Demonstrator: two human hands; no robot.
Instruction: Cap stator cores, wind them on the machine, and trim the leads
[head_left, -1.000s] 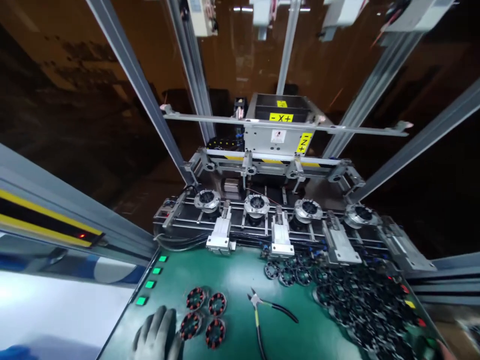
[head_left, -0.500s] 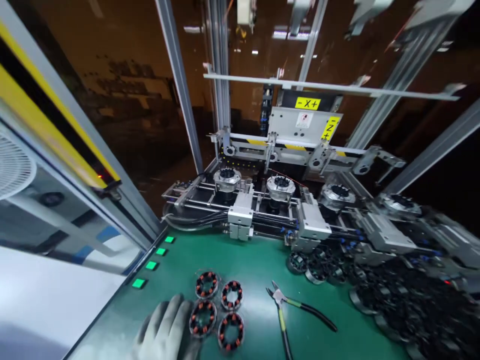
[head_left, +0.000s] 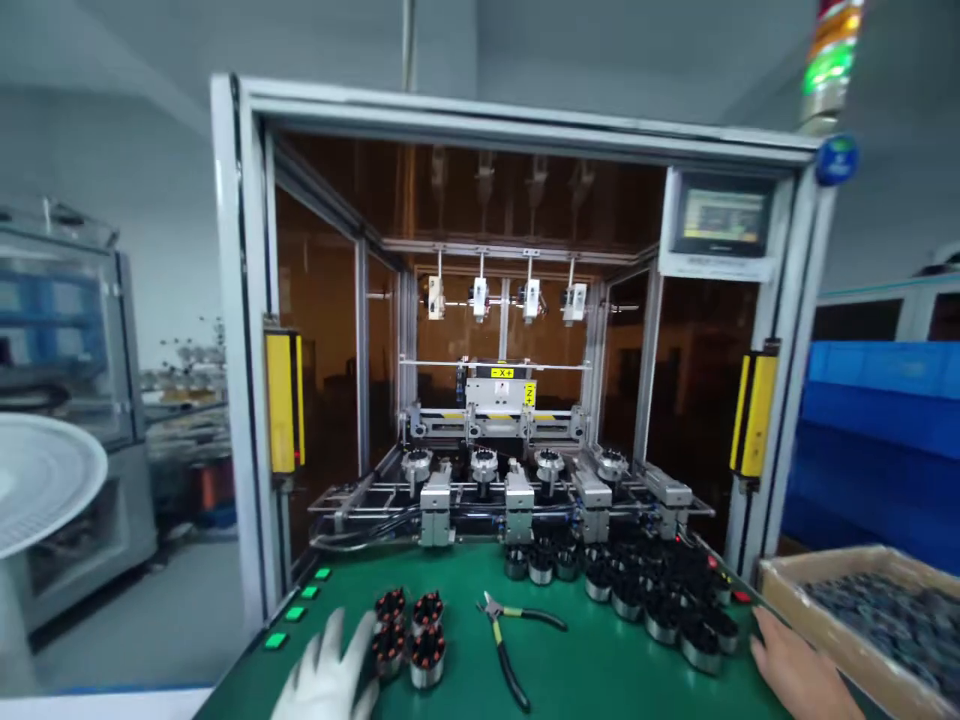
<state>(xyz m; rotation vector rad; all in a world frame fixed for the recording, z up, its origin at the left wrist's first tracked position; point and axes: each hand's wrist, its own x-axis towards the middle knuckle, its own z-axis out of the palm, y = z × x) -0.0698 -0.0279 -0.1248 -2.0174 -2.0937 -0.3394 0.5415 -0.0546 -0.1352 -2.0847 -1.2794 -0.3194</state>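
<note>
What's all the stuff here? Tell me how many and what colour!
Metal machine frame: one, grey, middle
Rectangular screen: one, dark, frame's upper right
Striped signal light: one, red, orange, green, top right
Upright sensor bars: two, yellow, frame's sides
Round metal holders: four, silver and black, inside frame
Flat table: one, green, front
Square buttons: four, green, table's left edge
Round coil rings: four, black and orange, table's left
Round ring parts: uncountable, black and silver, table's right
Metal pliers: one, black and yellow handles, table's middle
Open cardboard box: one, brown, far right
Plastic crates: count unclear, blue, far right
Ribbed disc: one, white, far left
Left hand: one, white glove, beside coil rings
Right hand: one, bare, table's right edge
</note>
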